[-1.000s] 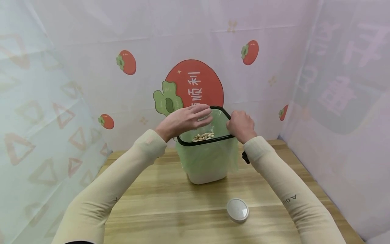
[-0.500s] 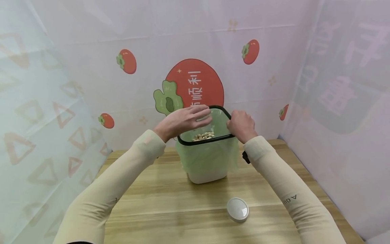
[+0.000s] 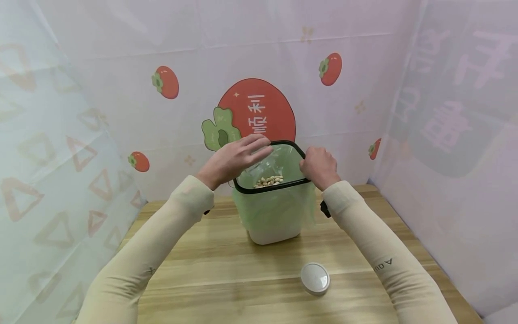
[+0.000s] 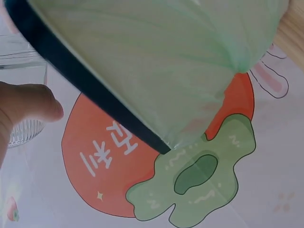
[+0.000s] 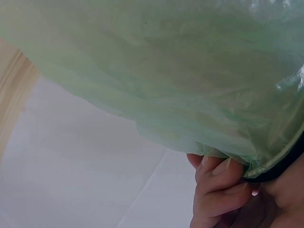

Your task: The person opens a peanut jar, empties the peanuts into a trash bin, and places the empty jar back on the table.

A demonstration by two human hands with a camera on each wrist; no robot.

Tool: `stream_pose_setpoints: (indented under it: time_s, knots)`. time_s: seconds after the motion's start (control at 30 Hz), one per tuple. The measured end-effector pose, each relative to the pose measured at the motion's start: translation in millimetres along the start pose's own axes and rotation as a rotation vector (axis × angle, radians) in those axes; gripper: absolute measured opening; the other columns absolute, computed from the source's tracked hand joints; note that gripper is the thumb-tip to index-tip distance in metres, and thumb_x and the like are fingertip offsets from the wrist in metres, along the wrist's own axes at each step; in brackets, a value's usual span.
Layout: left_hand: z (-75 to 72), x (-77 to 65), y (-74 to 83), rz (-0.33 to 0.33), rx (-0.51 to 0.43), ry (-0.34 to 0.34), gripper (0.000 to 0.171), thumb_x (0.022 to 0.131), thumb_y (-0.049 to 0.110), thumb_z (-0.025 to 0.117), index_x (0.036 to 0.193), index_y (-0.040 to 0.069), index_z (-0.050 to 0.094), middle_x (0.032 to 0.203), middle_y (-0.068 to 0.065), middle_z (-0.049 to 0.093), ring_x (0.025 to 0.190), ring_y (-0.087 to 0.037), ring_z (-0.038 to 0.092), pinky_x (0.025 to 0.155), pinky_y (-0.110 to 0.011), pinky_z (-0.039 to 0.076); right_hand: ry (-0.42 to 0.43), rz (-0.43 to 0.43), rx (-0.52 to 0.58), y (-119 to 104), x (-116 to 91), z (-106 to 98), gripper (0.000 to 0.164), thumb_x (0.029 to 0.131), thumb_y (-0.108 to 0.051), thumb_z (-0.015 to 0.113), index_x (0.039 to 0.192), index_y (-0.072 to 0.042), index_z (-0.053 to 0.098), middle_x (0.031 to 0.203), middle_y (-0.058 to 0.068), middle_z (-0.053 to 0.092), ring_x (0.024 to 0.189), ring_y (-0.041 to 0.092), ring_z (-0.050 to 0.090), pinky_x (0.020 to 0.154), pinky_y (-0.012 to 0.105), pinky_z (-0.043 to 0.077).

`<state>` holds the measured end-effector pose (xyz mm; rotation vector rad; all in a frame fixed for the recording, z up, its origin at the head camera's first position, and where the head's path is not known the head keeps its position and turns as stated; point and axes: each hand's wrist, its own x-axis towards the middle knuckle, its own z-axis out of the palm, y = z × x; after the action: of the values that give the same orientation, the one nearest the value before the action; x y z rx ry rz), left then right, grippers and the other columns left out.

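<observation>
A white trash bin (image 3: pixel 274 235) with a black rim ring and a green plastic bag (image 3: pixel 275 207) over its sides stands on the wooden table. My right hand (image 3: pixel 320 167) grips the right side of its rim, fingers curled over the bag edge, as the right wrist view shows. My left hand (image 3: pixel 236 157) is at the bin's left side and holds a clear ribbed jar (image 4: pixel 26 133), tilted over the opening; the thumb (image 4: pixel 42 105) shows in the left wrist view. The hand hides part of the jar. Pale nut-like pieces (image 3: pixel 268 181) show inside the opening.
A round pale lid (image 3: pixel 315 278) lies on the table (image 3: pixel 226 279) in front of the bin. A printed cloth backdrop (image 3: pixel 194 108) stands close behind, with more cloth at both sides.
My left hand has shifted a little left and up with the jar, so more of the clear jar shows over the bin. The right hand keeps its grip on the rim.
</observation>
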<state>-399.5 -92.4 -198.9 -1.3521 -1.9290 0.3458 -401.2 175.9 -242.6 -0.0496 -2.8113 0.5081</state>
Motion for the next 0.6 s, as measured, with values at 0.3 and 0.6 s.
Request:
stream_pose_setpoints:
  time_s: [0.3,0.6]
  knots:
    - [-0.6,-4.4,-1.5,-0.155,-0.105,0.13,0.044,0.096,-0.008,0.069,0.138,0.001,0.063,0.139,-0.016,0.067,0.13,-0.033,0.065,0.105,-0.043,0.059,-0.007,0.001,-0.004,-0.9,1.0,0.0,0.03,0.097,-0.016,0.054,0.068,-0.01,0.051,0.078,0.016,0.062,0.067,0.029,0.058,0.055,0.045,0.049]
    - [0.5,-12.2,8.6,-0.327,-0.232,0.156,0.056,0.077,-0.009,0.072,0.132,0.0,0.061,0.131,-0.016,0.068,0.126,-0.031,0.064,0.106,-0.042,0.058,-0.009,0.0,-0.008,-1.1,0.9,1.8,0.029,0.098,-0.018,0.055,0.07,-0.008,0.055,0.083,0.018,0.067,0.07,0.031,0.062,0.057,0.046,0.052]
